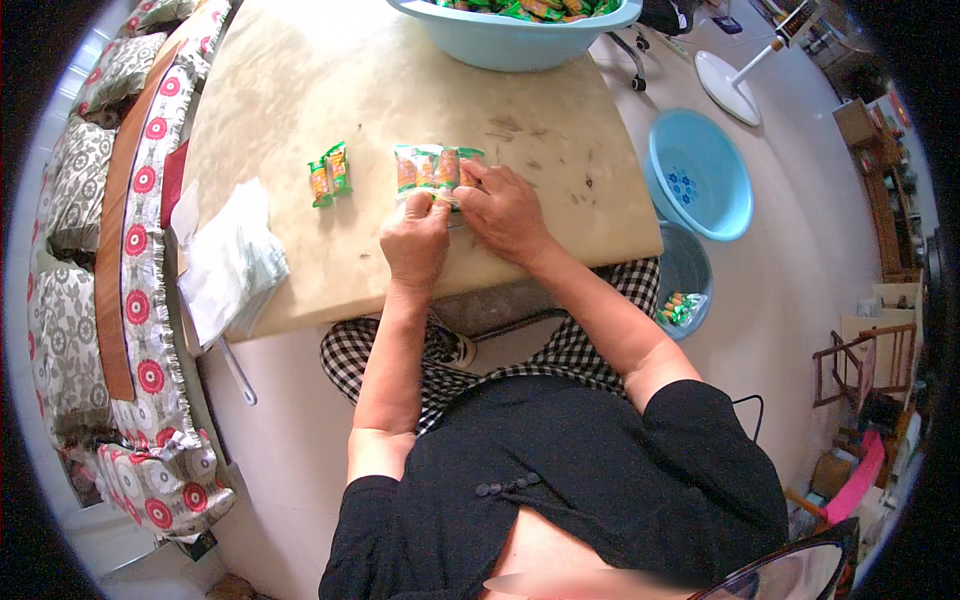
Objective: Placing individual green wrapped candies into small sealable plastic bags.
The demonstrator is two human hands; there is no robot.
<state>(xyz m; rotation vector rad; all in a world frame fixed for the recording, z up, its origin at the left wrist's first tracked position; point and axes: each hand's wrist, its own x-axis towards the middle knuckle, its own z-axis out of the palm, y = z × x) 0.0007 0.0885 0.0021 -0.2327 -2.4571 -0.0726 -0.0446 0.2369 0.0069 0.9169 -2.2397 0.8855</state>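
Observation:
A clear plastic bag [420, 168] holding several small green and orange wrapped snacks lies on the table in front of me. My left hand [415, 240] is closed in a pinch on the bag's near edge, thumb on top. From the right, my right hand [503, 212] grips the same bag near its right end, its fingers partly covering the wrapped snacks there. To the left of the bag, apart from it, lie two loose wrapped snacks [330, 175] side by side.
A light blue basin [500, 48] heaped with wrapped snacks stands at the table's far edge. A stack of clear bags [235, 265] lies at the left edge. On the floor at right are a blue basin [725, 170] and a darker one [690, 262] holding a filled bag [683, 310].

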